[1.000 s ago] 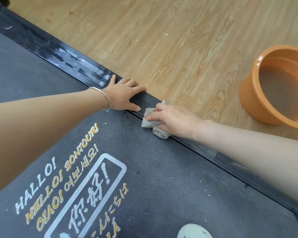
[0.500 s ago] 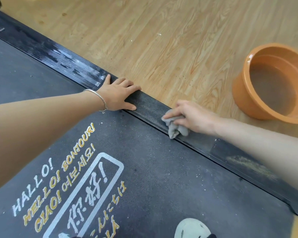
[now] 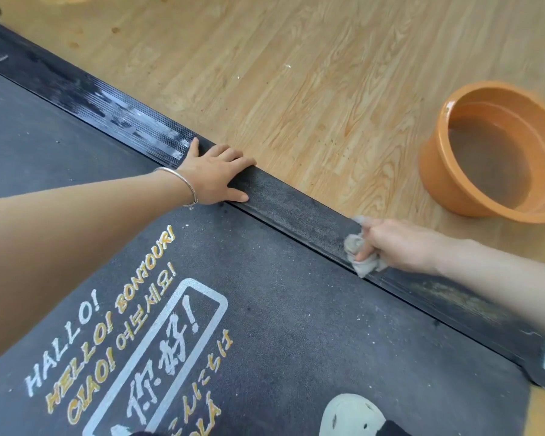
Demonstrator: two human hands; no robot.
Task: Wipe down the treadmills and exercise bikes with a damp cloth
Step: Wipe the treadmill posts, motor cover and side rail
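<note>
The left hand lay flat, fingers straight, on the treadmill's black side rail. Further right, the right hand gripped a bunched grey cloth against that rail, near an orange basin.

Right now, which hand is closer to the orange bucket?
Right. The right hand grips the cloth on the rail, near the bucket. The left hand rests farther up the rail.

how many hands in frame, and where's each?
2. The left hand rests flat on the treadmill's side rail. The right hand grips the grey cloth on the same rail, nearer the orange basin. Neither is hidden.
</note>
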